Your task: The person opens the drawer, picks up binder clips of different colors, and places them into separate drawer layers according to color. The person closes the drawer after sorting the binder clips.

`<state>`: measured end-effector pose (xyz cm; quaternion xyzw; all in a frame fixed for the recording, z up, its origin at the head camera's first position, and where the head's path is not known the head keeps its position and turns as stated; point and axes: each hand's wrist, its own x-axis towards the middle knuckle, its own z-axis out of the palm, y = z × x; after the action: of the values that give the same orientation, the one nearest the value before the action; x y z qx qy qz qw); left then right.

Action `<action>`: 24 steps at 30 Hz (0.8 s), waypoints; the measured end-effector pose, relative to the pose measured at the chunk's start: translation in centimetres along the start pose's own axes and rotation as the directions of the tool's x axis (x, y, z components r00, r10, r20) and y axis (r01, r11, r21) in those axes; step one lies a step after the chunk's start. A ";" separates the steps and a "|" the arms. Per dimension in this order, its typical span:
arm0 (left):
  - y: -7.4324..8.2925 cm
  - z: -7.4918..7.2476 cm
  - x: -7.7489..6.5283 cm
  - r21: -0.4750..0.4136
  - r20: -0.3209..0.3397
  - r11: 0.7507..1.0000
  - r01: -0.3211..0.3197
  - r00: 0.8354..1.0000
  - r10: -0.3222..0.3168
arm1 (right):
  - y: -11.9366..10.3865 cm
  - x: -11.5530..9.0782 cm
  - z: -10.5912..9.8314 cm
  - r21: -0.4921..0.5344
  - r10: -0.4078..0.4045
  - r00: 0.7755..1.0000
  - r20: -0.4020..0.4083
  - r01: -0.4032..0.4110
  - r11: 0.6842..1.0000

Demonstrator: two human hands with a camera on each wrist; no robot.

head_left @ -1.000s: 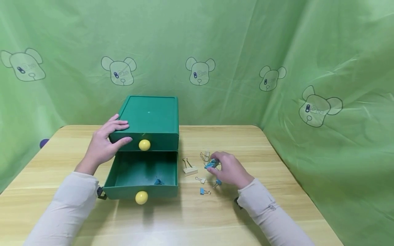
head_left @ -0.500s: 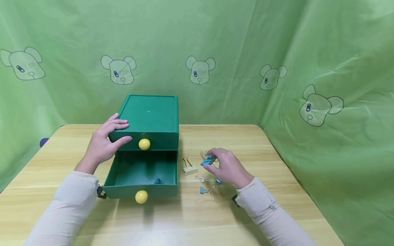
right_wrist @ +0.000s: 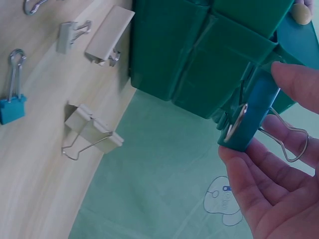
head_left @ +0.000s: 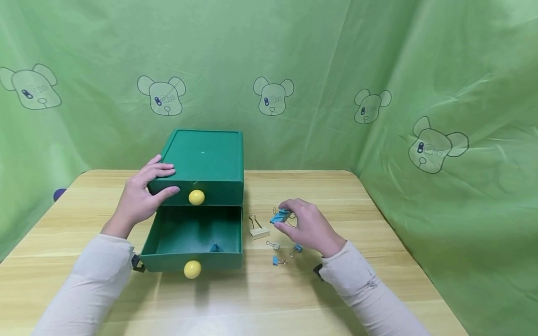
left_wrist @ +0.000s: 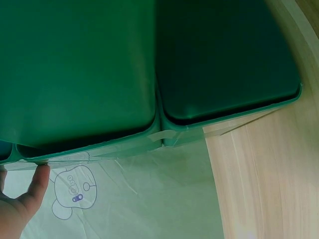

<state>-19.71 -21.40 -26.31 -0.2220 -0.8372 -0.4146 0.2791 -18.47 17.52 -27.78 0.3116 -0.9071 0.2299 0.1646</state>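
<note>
My right hand pinches a large blue binder clip between thumb and fingers, held above the table to the right of the green drawer unit. Its wire handles stick out to both sides in the right wrist view. My left hand rests on the unit's front left corner, fingers on the top and thumb along the upper drawer front. Below, the lower drawer is pulled out, with a dark blue binder clip lying inside near its front.
On the table lie a large cream binder clip, a small cream one and two small blue clips, one blue clip nearer the front. Another cream clip lies farther back. Yellow round knobs jut from the drawer fronts.
My right hand has lifted the blue binder clip and shifted it slightly left and away, toward the drawer unit. The left hand and the drawers stay as they were.
</note>
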 end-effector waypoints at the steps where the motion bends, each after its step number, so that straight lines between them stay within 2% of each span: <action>1: 0.0 0.0 0.0 0.000 0.000 1.000 0.000 1.000 0.000 | -0.1 0.0 0.0 0.000 -0.001 1.000 -0.003 0.001 1.000; 18: 0.3 -0.1 0.1 -0.002 0.002 1.000 0.011 1.000 -0.011 | -2.0 0.6 -0.5 0.018 -0.050 0.998 -0.033 0.051 0.999; 24: 0.1 -0.1 0.0 0.001 0.002 1.000 0.007 1.000 -0.007 | -2.6 0.9 -0.7 0.021 -0.101 0.993 -0.054 0.102 0.995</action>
<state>-19.64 -21.40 -26.25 -0.2197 -0.8384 -0.4150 0.2768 -17.43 15.61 -25.97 0.3532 -0.8826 0.2403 0.1965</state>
